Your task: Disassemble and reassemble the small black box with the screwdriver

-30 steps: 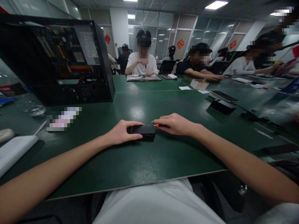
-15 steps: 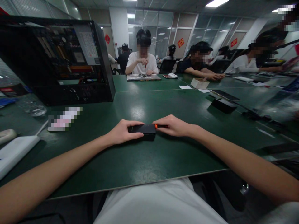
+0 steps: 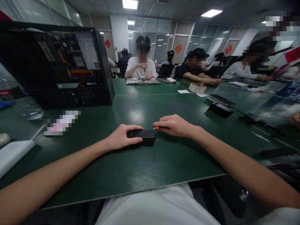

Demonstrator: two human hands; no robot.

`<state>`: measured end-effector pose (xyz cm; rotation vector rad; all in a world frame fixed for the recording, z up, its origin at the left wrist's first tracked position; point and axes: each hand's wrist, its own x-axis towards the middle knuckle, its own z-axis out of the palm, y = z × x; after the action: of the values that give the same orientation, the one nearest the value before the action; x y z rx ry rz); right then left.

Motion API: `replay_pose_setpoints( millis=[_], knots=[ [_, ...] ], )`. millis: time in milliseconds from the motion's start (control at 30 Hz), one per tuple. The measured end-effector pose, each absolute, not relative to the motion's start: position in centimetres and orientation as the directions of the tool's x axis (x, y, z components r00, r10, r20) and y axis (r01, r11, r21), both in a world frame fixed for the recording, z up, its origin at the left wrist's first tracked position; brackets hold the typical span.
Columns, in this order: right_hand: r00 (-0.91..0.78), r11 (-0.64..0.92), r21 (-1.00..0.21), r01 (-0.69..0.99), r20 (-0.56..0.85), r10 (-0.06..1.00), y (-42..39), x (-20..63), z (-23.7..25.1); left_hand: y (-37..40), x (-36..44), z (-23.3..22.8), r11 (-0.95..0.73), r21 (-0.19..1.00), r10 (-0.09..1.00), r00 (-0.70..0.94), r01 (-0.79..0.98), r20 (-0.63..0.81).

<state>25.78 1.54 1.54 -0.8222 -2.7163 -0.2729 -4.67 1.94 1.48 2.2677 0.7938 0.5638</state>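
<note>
A black rectangular box lies on the green table in front of me. My left hand clasps its left end, with the thumb along the near side and the fingers along the far side. To the right of the box, my right hand is closed round a screwdriver with an orange and black handle. Its thin metal shaft points left, with the tip close to the box's upper right end. I cannot tell whether the tip touches the box. My palm and fingers hide most of the handle.
An opened black computer case stands at the left, near a plastic bottle and a white device. A small black box lies to the right. Across the green table a person works at a flat panel.
The screwdriver's metal shaft now shows between its handle and the box, as my right hand has drawn back and up from the box end. My left hand keeps its hold. The camera view has shifted slightly.
</note>
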Motion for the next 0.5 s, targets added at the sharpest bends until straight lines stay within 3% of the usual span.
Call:
replay_pose_setpoints(
  millis=[300, 500],
  knots=[
    [-0.777, 0.814, -0.028, 0.58, 0.28, 0.563, 1.5, 25.3, 1.7, 1.9, -4.7, 1.4, -0.619, 0.664, 0.679, 0.71, 0.419, 0.185],
    [-0.785, 0.821, 0.034, 0.571, 0.318, 0.532, 0.8, 24.1, 1.4, 1.9, -4.8, 1.2, -0.613, 0.692, 0.666, 0.721, 0.382, 0.191]
  ],
)
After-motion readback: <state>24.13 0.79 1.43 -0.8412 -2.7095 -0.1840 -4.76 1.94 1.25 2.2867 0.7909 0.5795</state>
